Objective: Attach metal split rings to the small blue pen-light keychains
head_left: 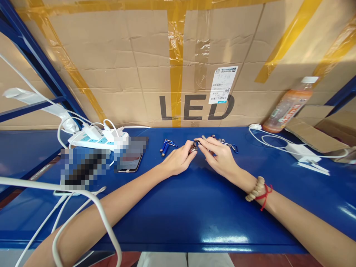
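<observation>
My left hand (180, 159) is closed, its thumb and fingers pinching a small silvery cylindrical piece (194, 149). Facing it, my right hand (218, 154) pinches a small dark ring (196, 143) right beside that piece; whether the two are joined I cannot tell. Left of my hands lie several small shiny blue tubes (166, 149) with metal ends. Behind my right hand are several little metal parts and a blue carabiner-like clip (234, 147), partly covered by the fingers.
A large taped cardboard box (150, 74) stands behind the blue table (178, 211). To the left are a white power strip (89, 140), a phone (130, 162) and loose white cables (102, 211). A drink bottle (289, 107), a charger cable (269, 142) and an open carton (311, 135) are at right.
</observation>
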Demonstrator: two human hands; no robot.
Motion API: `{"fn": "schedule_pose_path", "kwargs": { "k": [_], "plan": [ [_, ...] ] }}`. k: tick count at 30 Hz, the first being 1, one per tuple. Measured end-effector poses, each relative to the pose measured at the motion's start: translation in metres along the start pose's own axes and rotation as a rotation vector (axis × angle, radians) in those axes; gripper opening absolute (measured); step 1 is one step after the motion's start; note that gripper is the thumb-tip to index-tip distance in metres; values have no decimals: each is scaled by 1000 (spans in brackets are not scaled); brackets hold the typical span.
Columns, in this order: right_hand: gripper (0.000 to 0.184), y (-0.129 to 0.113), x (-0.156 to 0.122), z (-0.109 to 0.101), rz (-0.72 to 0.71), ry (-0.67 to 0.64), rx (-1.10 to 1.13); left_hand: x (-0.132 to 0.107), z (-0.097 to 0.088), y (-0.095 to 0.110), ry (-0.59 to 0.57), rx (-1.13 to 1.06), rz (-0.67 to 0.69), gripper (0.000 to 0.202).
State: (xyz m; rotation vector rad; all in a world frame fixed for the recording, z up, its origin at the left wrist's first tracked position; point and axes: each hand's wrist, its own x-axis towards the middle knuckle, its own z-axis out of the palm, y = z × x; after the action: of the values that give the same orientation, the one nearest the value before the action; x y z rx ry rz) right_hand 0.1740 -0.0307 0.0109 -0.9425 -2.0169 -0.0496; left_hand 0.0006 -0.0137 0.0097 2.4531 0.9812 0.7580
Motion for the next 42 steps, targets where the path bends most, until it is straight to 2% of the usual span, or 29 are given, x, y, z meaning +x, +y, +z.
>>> {"fn": "schedule_pose_path", "kwargs": {
  "k": [6,9,14,21,25,31,36,39,42],
  "plan": [
    [33,1,1,3,-10,-22,0,0,1,0,21,9,-28,21],
    [33,6,-1,3,10,-58,-68,1,3,-2,112,61,-54,21],
    [37,17,-3,2,39,-233,-217,1,7,-3,256,296,-102,18],
    [37,15,-2,-1,-38,-468,-229,4,10,-6,221,573,-167,8],
    [34,14,-1,-2,-24,-423,-276,3,9,-8,225,601,-197,14],
    [30,26,-1,-4,117,-300,-487,2,5,-7,240,608,-240,33],
    [23,30,-1,-6,199,-282,-587,2,3,-5,238,624,-243,44],
    [18,30,-1,-6,220,-270,-586,2,4,-5,243,611,-224,39],
    [14,28,0,-5,193,-211,-543,3,6,-5,292,546,-187,19]
  ]
}}
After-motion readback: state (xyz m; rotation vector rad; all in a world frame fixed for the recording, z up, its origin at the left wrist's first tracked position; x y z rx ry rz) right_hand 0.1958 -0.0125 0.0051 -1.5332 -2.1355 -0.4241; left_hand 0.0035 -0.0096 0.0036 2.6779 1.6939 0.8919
